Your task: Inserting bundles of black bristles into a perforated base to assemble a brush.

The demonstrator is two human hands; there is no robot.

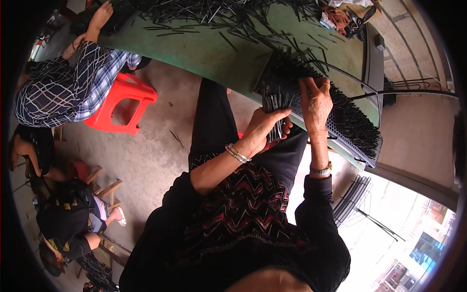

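Note:
My left hand (265,125) is closed round an upright bundle of thin black sticks (277,100), just off the front edge of the green table (194,51). To its right, a long perforated rack (335,130) lies along the table edge, its holes packed with rows of short black sticks (357,127). My right hand (317,104) is over the rack's middle, thumb and fingers pinched together and pointing down among the standing pieces. Whatever is between those fingertips is too small or hidden to make out.
Loose black sticks (194,14) lie heaped across the table's far side. Thin black rods (408,91) cross near the right end. At left, a person in a checked shirt (68,87) sits by a red stool (121,104); another person (73,214) sits lower left. A bundled rag (338,19) lies far right.

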